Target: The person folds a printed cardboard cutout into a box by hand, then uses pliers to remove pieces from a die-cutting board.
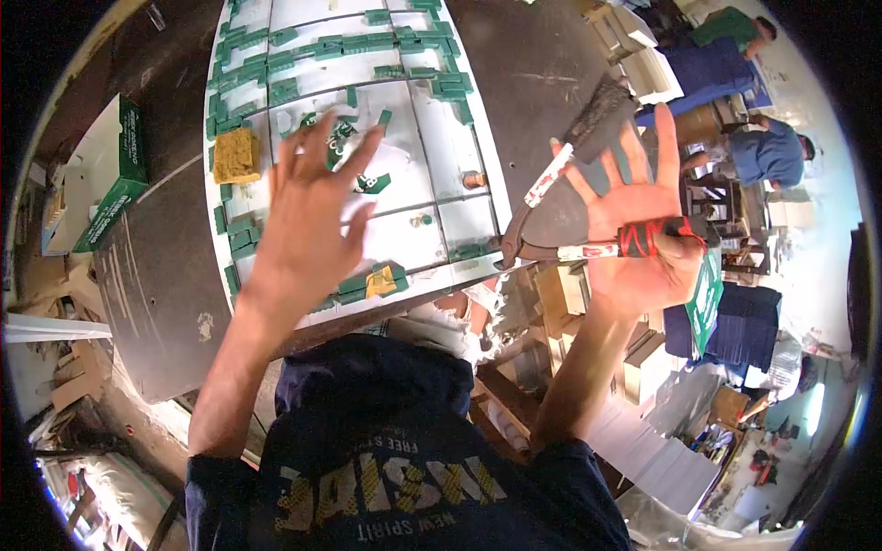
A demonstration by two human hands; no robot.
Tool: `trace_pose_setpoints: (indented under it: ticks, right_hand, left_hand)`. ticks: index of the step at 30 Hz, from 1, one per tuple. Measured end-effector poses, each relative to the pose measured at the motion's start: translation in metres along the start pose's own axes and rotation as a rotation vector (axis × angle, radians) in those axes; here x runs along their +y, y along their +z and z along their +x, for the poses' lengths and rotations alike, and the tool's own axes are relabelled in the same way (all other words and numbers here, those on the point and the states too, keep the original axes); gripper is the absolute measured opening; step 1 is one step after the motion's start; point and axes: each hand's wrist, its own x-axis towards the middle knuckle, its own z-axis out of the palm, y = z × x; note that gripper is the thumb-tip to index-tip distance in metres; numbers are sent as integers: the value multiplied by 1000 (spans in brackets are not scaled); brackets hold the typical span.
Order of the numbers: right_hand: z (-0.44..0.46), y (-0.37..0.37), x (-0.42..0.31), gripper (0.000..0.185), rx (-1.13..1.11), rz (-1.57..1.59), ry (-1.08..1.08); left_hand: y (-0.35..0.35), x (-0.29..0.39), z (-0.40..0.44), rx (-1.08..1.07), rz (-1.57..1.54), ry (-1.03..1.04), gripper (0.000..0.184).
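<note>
My left hand (317, 207) hovers palm down over a white sheet with green-taped edges (367, 248), its fingers spread and slightly blurred. Loose green scraps (374, 183) lie beside and under its fingertips. To its left sits a yellow sponge block (236, 155). My right hand (638, 216) is turned palm up at the right of the sheet, four fingers stretched. Its thumb is bent over one red-wrapped handle of the pliers-like tool (528, 250). The tool's other handle, dark at its end, reaches up by the fingers. Its jaws are near the sheet's right edge.
An open green-and-white box (115, 179) stands on the dark table (161, 285) at the left. Stacked boxes (643, 363) and paper stacks (657, 450) are at the right. Two people (767, 154) are farther back at the upper right.
</note>
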Motion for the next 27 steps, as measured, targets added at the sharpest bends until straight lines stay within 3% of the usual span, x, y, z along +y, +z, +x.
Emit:
trace_pose_setpoints:
  ticks: [1, 4, 6, 9, 13, 16, 18, 22, 24, 27]
  right_hand:
    - [3, 0, 1, 122, -1, -1, 2]
    - [10, -2, 4, 123, 13, -66, 51]
    - [14, -8, 5, 121, -35, 114, 92]
    - [18, 1, 5, 123, -10, -86, 117]
    - [19, 2, 10, 123, -7, -37, 136]
    - [22, 7, 10, 125, 31, -70, 157]
    - [23, 7, 14, 126, -55, -128, 234]
    - [15, 21, 29, 130, -148, -268, 177]
    - [11, 28, 27, 121, -163, -226, 182]
    - [10, 30, 25, 105, -169, -261, 216]
  left_hand:
    - [1, 8, -1, 0, -1, -2, 58]
    - [6, 34, -8, -308, -258, 66, 65]
    - [25, 42, -14, -420, -311, 107, 80]
    - [38, 64, -3, -401, -545, 61, 92]
    - [53, 81, 6, -306, -658, 56, 107]
    - [67, 86, 10, -267, -567, 74, 104]
    - [66, 86, 9, -285, -557, 63, 102]
    - [54, 82, 4, -325, -510, 16, 99]
    - [50, 75, 3, -355, -519, 28, 104]
    - [30, 64, 4, -390, -185, 88, 116]
